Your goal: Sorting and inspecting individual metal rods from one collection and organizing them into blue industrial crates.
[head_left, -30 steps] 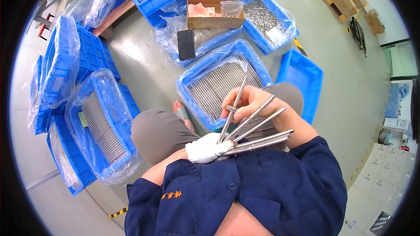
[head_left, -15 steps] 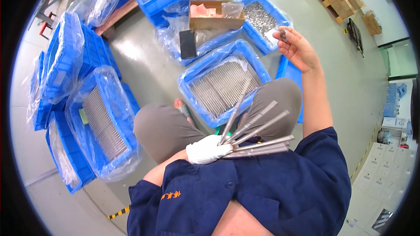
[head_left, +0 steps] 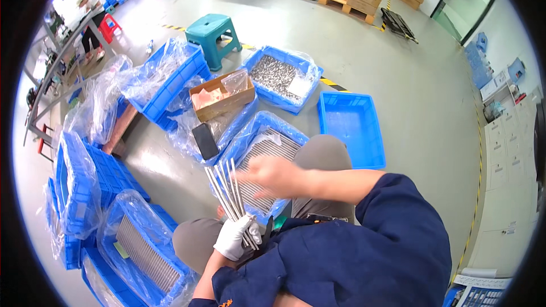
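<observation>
My left hand (head_left: 232, 239), in a white glove, is closed around a bundle of several slim metal rods (head_left: 229, 196). The rods stand up from it, slightly spread at their far ends. My bare right hand (head_left: 276, 175) is just right of those ends, smeared by motion; whether it holds anything cannot be made out. Under it sits a blue bin lined with clear plastic (head_left: 277, 119), holding rows of similar metal rods (head_left: 274, 146). My right hand hides part of these rows.
A phone (head_left: 205, 141) and an open cardboard box (head_left: 234, 102) with pink material lie beyond the lined bin. Near them are a bin of small metal parts (head_left: 273, 74), a green stool (head_left: 211, 37) and another blue bin (head_left: 351, 131). Rod-filled bins (head_left: 145, 250) stand at left.
My right hand has come down from the upper right, where it held a small metal piece, to the rods. The rods, fanned rightward before, now point away from me. The view has shifted.
</observation>
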